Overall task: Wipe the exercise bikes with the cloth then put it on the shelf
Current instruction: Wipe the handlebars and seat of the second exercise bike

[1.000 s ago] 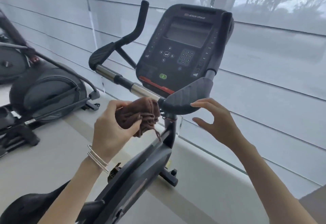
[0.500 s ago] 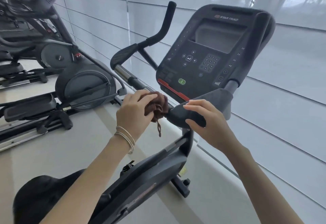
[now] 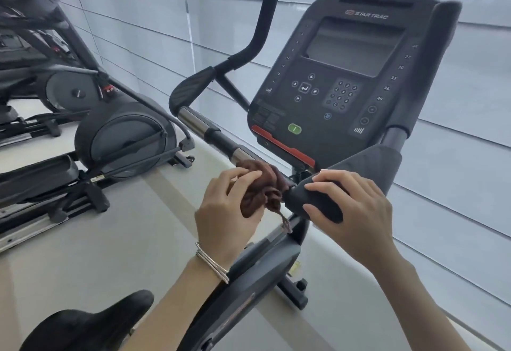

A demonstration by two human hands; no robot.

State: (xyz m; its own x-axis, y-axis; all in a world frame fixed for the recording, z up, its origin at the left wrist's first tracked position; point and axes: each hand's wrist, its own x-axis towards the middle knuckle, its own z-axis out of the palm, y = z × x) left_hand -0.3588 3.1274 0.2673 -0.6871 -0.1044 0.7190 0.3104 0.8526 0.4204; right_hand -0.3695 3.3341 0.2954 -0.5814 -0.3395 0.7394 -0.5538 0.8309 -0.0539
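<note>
Since a second ago the right hand [image 3: 356, 212] has closed the gap: it was hovering spread just off the padded grip [image 3: 370, 165], and now it clasps the grip's near end, fingers curled over the top and thumb beneath. The left hand [image 3: 226, 212] has carried the cloth [image 3: 262, 190] up from below the handlebar [image 3: 218, 136] and onto it.

That left hand comes up from the lower middle, thin bangles [image 3: 211, 263] on the wrist, with fingers and thumb bunched round the brown cloth, pressing it against the bar just beside the padded grip. The cloth is crumpled into a wad with no clear long axis. It wraps the bar under the console [image 3: 340, 80], and a loose tail hangs straight down from it. The bar itself runs from upper left down to lower right.

The exercise bike [image 3: 249, 281] stands on a pale floor [image 3: 110, 254], its black saddle [image 3: 83, 323] nearest me at the lower left. Dark cross-trainers [image 3: 124, 140] line the left side, and grey blinds [image 3: 456, 157] cover the windows behind the bike.
</note>
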